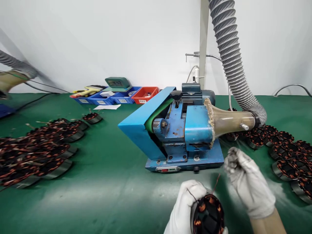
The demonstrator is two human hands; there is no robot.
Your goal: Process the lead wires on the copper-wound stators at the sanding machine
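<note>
My left hand (183,208), in a white glove, is closed around a motor stator (209,213) at the bottom of the head view. The stator is a metal ring with a black core and copper windings, its wound face turned up. Two thin wire leads stick up from its rim, one beside my left thumb and one leaning right. To the right, apart from the stator, is my right hand (248,182) in a white glove with dirty fingertips. Its fingers are curled together in a pinch; whatever may be between them cannot be made out.
Ahead stands a blue belt grinding machine (174,130) with a clear funnel (230,122) and grey hose (227,45). Several stators (48,146) lie at left, and more stators (290,151) at right. Blue bins (103,100), a red bin (145,94) and a digital clock (118,83) stand behind.
</note>
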